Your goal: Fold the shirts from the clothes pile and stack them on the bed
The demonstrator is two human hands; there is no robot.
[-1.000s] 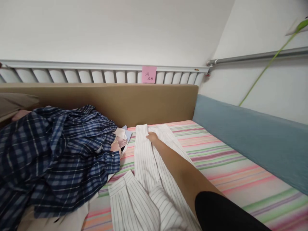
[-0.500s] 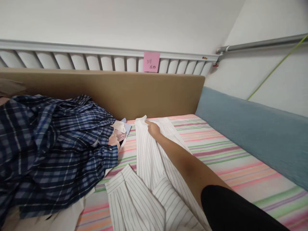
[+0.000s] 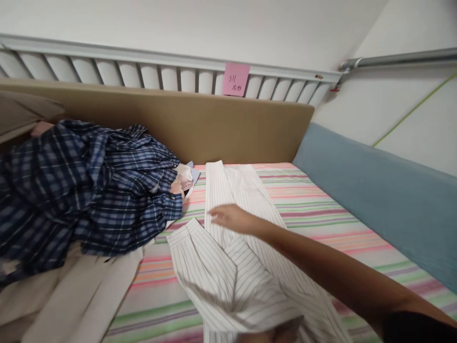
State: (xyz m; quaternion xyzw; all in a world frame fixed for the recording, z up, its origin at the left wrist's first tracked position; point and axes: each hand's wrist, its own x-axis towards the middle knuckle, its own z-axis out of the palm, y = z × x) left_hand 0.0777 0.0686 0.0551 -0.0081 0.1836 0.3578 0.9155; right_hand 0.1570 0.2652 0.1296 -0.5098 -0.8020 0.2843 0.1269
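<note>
A white garment (image 3: 214, 190) with thin dark stripes lies stretched across the bed, its far edge up by the headboard. Over it hovers my right hand (image 3: 230, 217), fingers loosely extended to the left and nothing held in them. Beneath that hand, a cuffed section (image 3: 203, 262) of the garment is bunched and folded. At the bottom edge a blurred bit of my left hand (image 3: 262, 336) shows under the lifted cloth; its fingers are hidden.
Left of the garment is a heap with a blue plaid shirt (image 3: 89, 190) and beige clothing (image 3: 89, 281). A tan headboard (image 3: 232, 126) and white radiator (image 3: 167, 76) with a pink note (image 3: 236, 79) stand behind. Blue-grey padding (image 3: 378, 190) borders the striped sheet (image 3: 332, 228) on the right.
My right hand has let go of the garment's far edge and drawn back toward me. That edge now lies flatter. The near cloth has risen at the bottom, and the view has shifted.
</note>
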